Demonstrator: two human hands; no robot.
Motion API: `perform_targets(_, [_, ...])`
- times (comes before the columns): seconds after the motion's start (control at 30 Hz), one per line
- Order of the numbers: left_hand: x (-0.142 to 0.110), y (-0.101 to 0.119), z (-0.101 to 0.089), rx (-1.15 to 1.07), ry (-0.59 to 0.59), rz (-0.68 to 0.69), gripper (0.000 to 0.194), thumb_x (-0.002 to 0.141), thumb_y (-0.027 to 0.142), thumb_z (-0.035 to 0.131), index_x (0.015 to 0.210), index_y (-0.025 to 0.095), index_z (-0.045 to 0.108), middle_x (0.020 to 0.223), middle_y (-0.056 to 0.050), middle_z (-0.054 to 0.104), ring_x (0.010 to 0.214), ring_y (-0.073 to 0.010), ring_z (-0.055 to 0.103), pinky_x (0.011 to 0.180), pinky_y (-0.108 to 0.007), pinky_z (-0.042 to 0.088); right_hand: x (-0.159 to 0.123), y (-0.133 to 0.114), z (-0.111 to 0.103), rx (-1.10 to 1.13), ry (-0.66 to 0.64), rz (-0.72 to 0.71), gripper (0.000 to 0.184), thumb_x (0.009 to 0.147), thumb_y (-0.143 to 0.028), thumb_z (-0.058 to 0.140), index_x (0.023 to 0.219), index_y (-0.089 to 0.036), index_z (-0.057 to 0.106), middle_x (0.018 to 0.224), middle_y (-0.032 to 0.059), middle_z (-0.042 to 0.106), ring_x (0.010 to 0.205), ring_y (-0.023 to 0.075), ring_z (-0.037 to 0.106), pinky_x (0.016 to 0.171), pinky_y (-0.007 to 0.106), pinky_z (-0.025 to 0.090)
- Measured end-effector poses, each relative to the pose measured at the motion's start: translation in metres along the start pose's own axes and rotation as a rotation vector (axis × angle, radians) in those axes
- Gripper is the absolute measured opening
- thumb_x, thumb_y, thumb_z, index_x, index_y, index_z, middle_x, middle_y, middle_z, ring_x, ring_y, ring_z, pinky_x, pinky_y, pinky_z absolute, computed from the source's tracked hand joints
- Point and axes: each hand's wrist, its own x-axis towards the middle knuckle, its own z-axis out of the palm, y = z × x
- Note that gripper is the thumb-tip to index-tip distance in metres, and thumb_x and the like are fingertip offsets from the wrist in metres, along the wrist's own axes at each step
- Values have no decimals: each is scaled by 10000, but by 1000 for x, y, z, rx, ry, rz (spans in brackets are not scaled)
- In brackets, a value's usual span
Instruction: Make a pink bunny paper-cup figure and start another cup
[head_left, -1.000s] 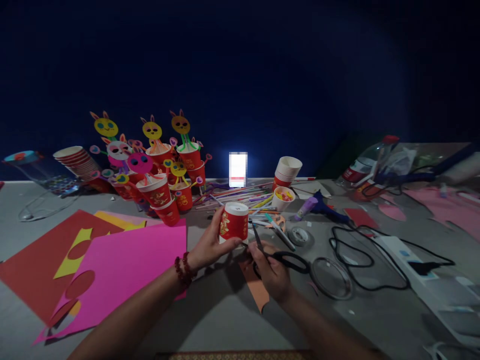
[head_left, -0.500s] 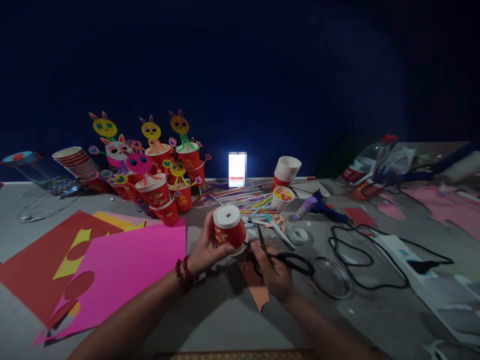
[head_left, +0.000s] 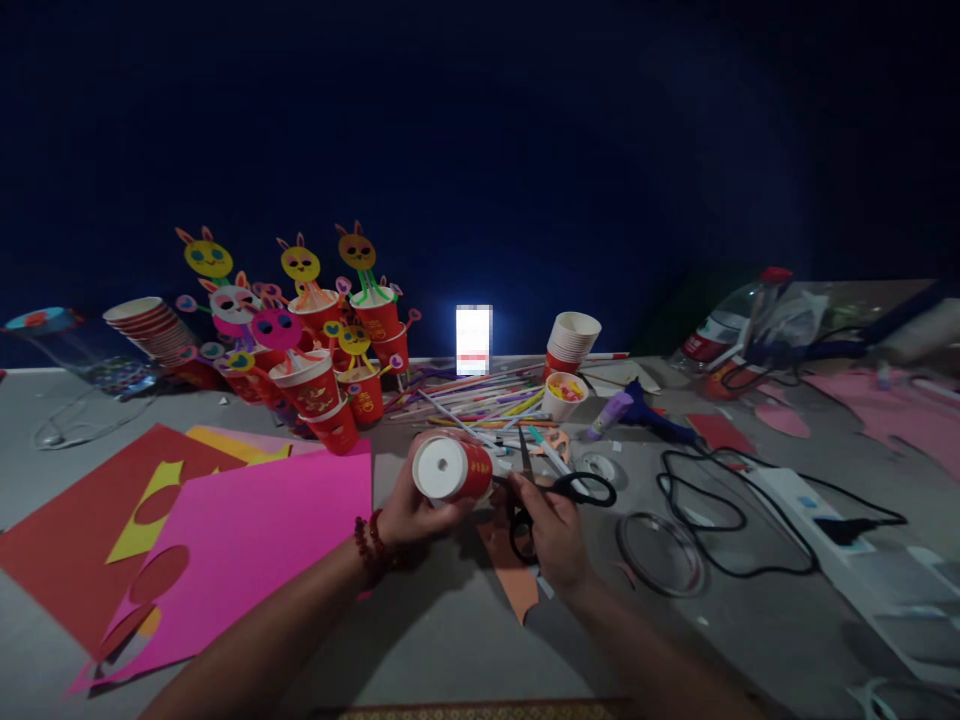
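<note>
A red paper cup (head_left: pixel 475 468) lies tipped in my left hand (head_left: pixel 411 508), its white base turned toward me with a small hole at the centre. My fingers wrap round its side. My right hand (head_left: pixel 553 530) grips a pair of black-handled scissors (head_left: pixel 589 489) close to the cup's right side. The scissors stand spread, one blade pointing up and away, the other reaching toward the cup; where its tip ends is hidden. Below the hands, an orange paper scrap (head_left: pixel 512 580) rests on the table.
Pink paper (head_left: pixel 277 540) and red paper (head_left: pixel 60 530) cover the left. Behind stand cups with rabbit faces (head_left: pixel 319 385), pipe cleaners (head_left: pixel 480 395), a lit screen (head_left: pixel 473 340) and stacked cups (head_left: pixel 574 340). Tape (head_left: pixel 660 555), a black cable (head_left: pixel 739 570) and a power strip (head_left: pixel 814 510) lie right.
The cup has tilted so its base faces more to the left and toward me, and its side faces the right hand. The scissors have turned slightly in my right hand.
</note>
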Motion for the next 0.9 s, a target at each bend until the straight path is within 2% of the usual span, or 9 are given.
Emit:
perform_targets(0.07, [1, 0, -1, -20, -25, 12, 625, 721, 385, 780, 1248, 230, 482, 1204, -118, 604, 1127, -294, 593, 1015, -521, 448, 1, -1, -2, -58, -17, -35, 473, 756, -637, 678, 689, -176, 755, 653, 52, 737, 585, 193, 667, 563, 285, 562])
perform_targets(0.17, [6, 8, -5, -154, -79, 29, 695, 646, 612, 771, 1173, 237, 517, 1224, -118, 581, 1171, -328, 559, 1023, -535, 426, 3, -7, -8, -362, -59, -319, 380, 890, -507, 585, 724, -209, 751, 733, 53, 750, 744, 227, 696, 720, 330, 575])
perform_targets(0.27, [15, 23, -11, -319, -85, -99, 651, 782, 790, 453, 1015, 202, 607, 1243, -138, 563, 1270, -354, 474, 1085, -542, 344, 6, -15, -15, -662, -164, -662, 305, 940, -345, 535, 734, -227, 728, 720, 59, 731, 802, 246, 693, 810, 379, 553])
perform_targets(0.3, [19, 28, -14, -344, -93, -144, 646, 792, 786, 436, 966, 193, 624, 1253, -142, 558, 1285, -361, 457, 1086, -530, 341, 8, -17, -17, -712, -189, -747, 295, 942, -312, 525, 734, -227, 717, 704, 60, 721, 783, 245, 691, 811, 387, 553])
perform_targets(0.4, [27, 39, -22, -399, -204, -339, 415, 785, 542, 662, 1010, 196, 624, 1327, -131, 533, 1290, -355, 458, 1057, -492, 377, 10, -20, -18, -760, -222, -889, 270, 941, -235, 509, 734, -223, 682, 686, 53, 702, 749, 230, 687, 823, 395, 554])
perform_targets(0.53, [32, 44, -33, -408, -437, -542, 662, 733, 329, 740, 1344, 256, 495, 1416, -107, 495, 1256, -335, 510, 1029, -478, 410, 10, -18, -15, -797, -273, -975, 215, 911, -143, 541, 738, -216, 646, 698, 34, 709, 762, 209, 684, 866, 398, 543])
perform_targets(0.67, [33, 50, -33, -274, -520, -625, 676, 780, 326, 704, 1404, 275, 448, 1278, -73, 602, 1141, -290, 592, 976, -429, 452, 10, -19, -14, -827, -302, -1016, 230, 916, -136, 510, 742, -218, 635, 689, 30, 710, 738, 196, 675, 859, 389, 540])
perform_targets(0.77, [32, 56, -29, -208, -550, -632, 650, 792, 309, 697, 1389, 270, 442, 1220, -59, 620, 1084, -263, 615, 935, -405, 482, 10, -20, -15, -845, -273, -1038, 242, 925, -160, 505, 735, -212, 647, 687, 33, 709, 780, 206, 685, 847, 386, 537])
perform_targets(0.9, [32, 57, -26, -22, -569, -495, 632, 789, 252, 671, 1380, 260, 447, 1381, -84, 522, 1263, -293, 510, 1042, -444, 426, 9, -14, -16, -806, -233, -914, 281, 953, -251, 501, 745, -214, 687, 704, 50, 714, 793, 224, 683, 846, 403, 535])
